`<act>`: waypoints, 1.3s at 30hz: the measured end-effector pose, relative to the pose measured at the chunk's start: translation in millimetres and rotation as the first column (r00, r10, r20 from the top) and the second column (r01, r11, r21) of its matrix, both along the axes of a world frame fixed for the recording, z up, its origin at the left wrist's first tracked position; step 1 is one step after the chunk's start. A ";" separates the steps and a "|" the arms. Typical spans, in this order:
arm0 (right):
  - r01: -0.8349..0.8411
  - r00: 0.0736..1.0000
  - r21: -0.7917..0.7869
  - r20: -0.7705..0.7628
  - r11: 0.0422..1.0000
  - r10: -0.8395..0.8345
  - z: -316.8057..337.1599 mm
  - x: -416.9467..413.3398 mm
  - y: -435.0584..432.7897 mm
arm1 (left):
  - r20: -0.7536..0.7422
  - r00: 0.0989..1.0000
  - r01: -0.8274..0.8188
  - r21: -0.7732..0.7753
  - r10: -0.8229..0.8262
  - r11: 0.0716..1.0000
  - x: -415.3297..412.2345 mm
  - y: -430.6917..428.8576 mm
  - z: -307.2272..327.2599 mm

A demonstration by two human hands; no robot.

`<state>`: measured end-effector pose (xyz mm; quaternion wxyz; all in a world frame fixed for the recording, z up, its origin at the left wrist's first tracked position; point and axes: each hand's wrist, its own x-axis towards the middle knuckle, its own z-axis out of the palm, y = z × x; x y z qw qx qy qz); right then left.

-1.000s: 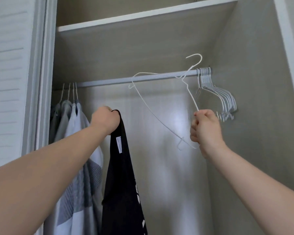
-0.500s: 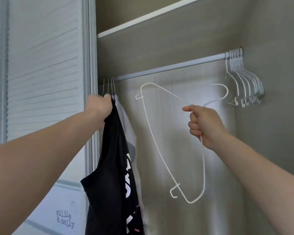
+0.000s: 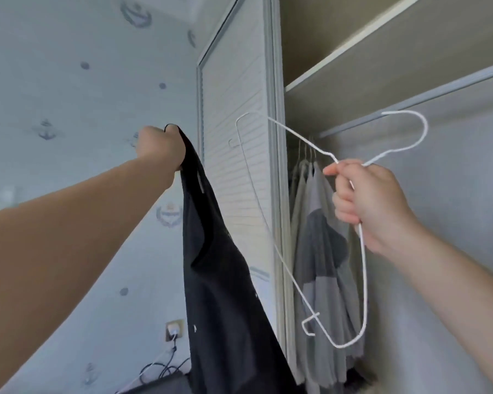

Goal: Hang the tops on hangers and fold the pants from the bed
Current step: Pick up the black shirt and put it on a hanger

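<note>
My left hand point(image 3: 161, 149) grips a black top point(image 3: 225, 294) by its upper edge, and the cloth hangs straight down in front of the wardrobe door. My right hand point(image 3: 367, 203) holds a white wire hanger point(image 3: 363, 280) by its neck. The hanger is tilted, its hook pointing up to the right and its body reaching down and to the left. The hanger and the top are apart, with a gap between my hands.
A white louvred wardrobe door point(image 3: 234, 115) stands between my hands. Grey tops point(image 3: 319, 251) hang on the closet rail point(image 3: 410, 106) under a shelf point(image 3: 353, 52). On the left is a patterned wall with a socket and cables point(image 3: 172, 331) low down.
My view has swung left, so the spare hangers on the rail have left the frame. Both hands have come away from the rail, with the hanger clear of it and the top still hanging.
</note>
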<state>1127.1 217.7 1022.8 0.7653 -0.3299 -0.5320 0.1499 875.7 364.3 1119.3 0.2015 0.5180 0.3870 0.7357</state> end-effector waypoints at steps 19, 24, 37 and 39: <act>-0.673 0.740 -0.001 0.007 0.740 0.673 -19.7 -261.9 -39.2 | -0.090 0.751 -0.658 -0.030 0.654 0.752 -316.6 -236.3 4.5; -0.792 0.608 -0.040 0.044 0.609 0.793 -43.7 -358.4 -68.0 | -0.302 0.643 -0.763 -0.172 0.704 0.623 -401.1 -307.3 -19.4; -0.960 0.182 -0.230 -0.085 0.158 0.980 -178.9 -615.1 -192.6 | -0.602 0.547 -0.837 -0.417 0.582 0.355 -610.9 -493.6 -151.3; -0.960 0.129 -0.261 -0.090 0.101 0.988 -208.0 -643.4 -214.0 | -0.597 0.554 -0.830 -0.452 0.580 0.326 -637.7 -521.3 -181.4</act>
